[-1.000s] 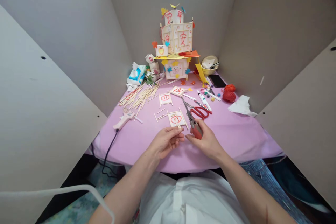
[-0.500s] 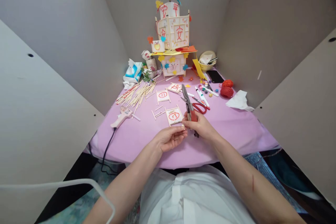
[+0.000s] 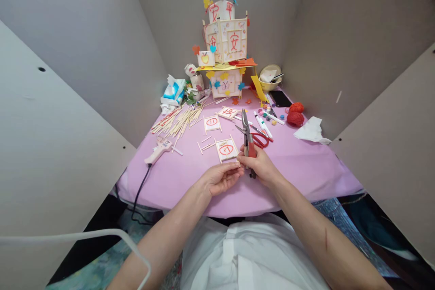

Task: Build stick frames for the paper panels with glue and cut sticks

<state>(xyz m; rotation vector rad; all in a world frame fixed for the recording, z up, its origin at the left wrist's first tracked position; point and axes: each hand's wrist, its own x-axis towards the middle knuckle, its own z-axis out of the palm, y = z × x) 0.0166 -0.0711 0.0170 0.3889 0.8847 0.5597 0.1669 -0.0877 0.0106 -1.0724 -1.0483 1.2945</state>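
My right hand (image 3: 260, 163) is closed round the red handle of metal shears (image 3: 249, 142), whose blades point away from me. My left hand (image 3: 226, 177) touches the fingertips of the right, its thumb and forefinger pinched on something too small to make out. Just beyond them lies a stick-framed paper panel (image 3: 226, 149) with a red circled mark. Two similar panels, one with a circled mark (image 3: 212, 122) and one with a red character (image 3: 227, 112), lie farther back. A few short cut sticks (image 3: 206, 145) are left of the nearest panel.
A paper-and-stick tower (image 3: 226, 50) stands at the back. A glue gun (image 3: 158, 151) and a pile of sticks (image 3: 183, 121) lie left. Red scissors (image 3: 261, 140), markers (image 3: 263, 126), red yarn (image 3: 295, 119), a phone (image 3: 280, 99) and a tissue (image 3: 311, 130) are to the right.
The shears have turned slightly, their blades now tilted less to the left. Both hands stay together in nearly the same place. The whole view has shifted slightly.
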